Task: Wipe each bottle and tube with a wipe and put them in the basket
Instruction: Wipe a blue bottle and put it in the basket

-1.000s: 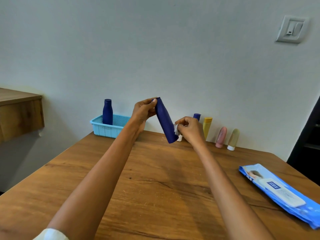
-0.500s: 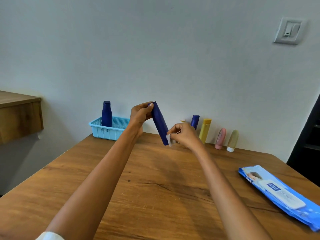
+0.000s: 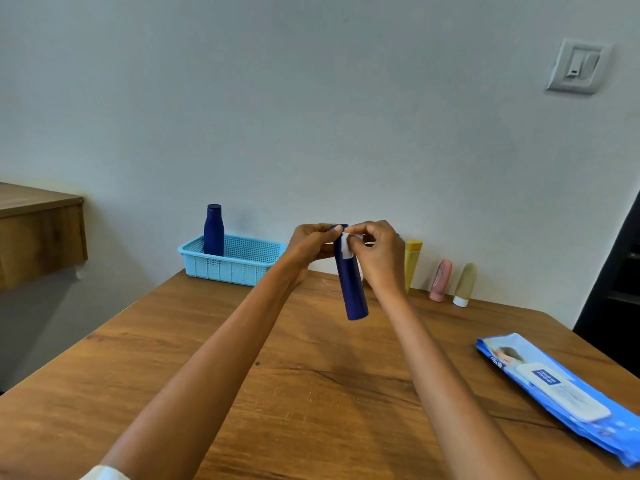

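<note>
My left hand (image 3: 310, 245) grips the top end of a dark blue tube (image 3: 351, 289) held nearly upright above the table. My right hand (image 3: 379, 252) pinches a small white wipe (image 3: 345, 244) against the tube's upper part. A light blue basket (image 3: 230, 259) stands at the far left of the table with one dark blue bottle (image 3: 213, 230) upright in it. Along the wall stand a yellow tube (image 3: 412, 261), a pink tube (image 3: 440, 280) and a beige tube with a white cap (image 3: 465, 284). My right hand hides whatever is behind it.
A blue pack of wet wipes (image 3: 557, 393) lies near the right edge of the wooden table (image 3: 311, 393). A wooden shelf (image 3: 38, 233) juts out at the left. A light switch (image 3: 576, 65) is on the wall, and a dark opening lies at the far right.
My right hand with the wipe slid from the tube's lower end up to its top. The tube swung from a slant to nearly upright.
</note>
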A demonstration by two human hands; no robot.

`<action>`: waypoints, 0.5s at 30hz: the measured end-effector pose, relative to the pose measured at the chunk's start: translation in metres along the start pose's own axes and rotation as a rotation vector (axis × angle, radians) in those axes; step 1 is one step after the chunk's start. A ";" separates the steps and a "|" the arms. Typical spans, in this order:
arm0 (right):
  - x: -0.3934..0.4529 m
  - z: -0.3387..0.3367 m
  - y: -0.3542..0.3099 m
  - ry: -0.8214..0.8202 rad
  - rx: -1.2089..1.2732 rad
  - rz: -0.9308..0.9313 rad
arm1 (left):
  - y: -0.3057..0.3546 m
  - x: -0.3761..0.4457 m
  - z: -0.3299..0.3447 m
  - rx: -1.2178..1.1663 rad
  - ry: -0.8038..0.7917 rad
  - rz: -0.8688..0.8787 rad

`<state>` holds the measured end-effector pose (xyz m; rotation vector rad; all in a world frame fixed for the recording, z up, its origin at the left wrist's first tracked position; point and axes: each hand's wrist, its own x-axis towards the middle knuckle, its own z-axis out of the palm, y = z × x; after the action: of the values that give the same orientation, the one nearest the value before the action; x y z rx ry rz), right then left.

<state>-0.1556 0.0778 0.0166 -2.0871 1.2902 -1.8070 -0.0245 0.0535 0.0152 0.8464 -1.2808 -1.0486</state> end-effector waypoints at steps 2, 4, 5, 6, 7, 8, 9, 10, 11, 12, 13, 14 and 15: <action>0.001 -0.004 0.002 0.094 0.033 -0.018 | 0.000 -0.002 0.004 0.037 -0.081 -0.012; 0.000 -0.005 0.002 0.146 0.047 -0.039 | 0.001 -0.003 0.007 0.041 -0.097 -0.005; 0.000 -0.005 0.002 0.144 0.050 -0.056 | 0.002 -0.002 0.008 0.035 -0.081 0.003; -0.001 -0.004 0.002 0.119 0.049 -0.077 | 0.002 -0.002 0.007 0.021 -0.054 0.009; -0.001 -0.003 0.001 0.069 0.040 -0.094 | 0.003 -0.002 0.007 -0.001 -0.019 0.012; -0.001 -0.002 0.000 0.001 0.016 -0.105 | 0.003 -0.001 0.005 -0.028 0.021 0.007; -0.002 0.000 0.000 -0.074 -0.024 -0.115 | 0.003 -0.001 0.003 -0.047 0.065 -0.001; -0.002 0.001 0.000 -0.140 -0.069 -0.129 | 0.003 -0.001 0.001 -0.056 0.107 -0.011; -0.001 0.002 0.000 -0.190 -0.108 -0.144 | 0.003 0.000 -0.001 -0.060 0.143 -0.021; -0.001 0.002 -0.001 -0.228 -0.137 -0.158 | 0.004 0.001 -0.003 -0.070 0.174 -0.029; -0.001 0.002 -0.001 -0.260 -0.162 -0.175 | 0.005 0.002 -0.004 -0.086 0.202 -0.034; -0.001 0.002 -0.001 -0.290 -0.190 -0.198 | 0.006 0.003 -0.007 -0.107 0.230 -0.035; -0.002 0.002 0.000 -0.320 -0.224 -0.228 | 0.007 0.004 -0.009 -0.127 0.257 -0.031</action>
<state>-0.1540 0.0783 0.0148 -2.6057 1.2597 -1.3680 -0.0146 0.0519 0.0223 0.8754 -0.9780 -0.9986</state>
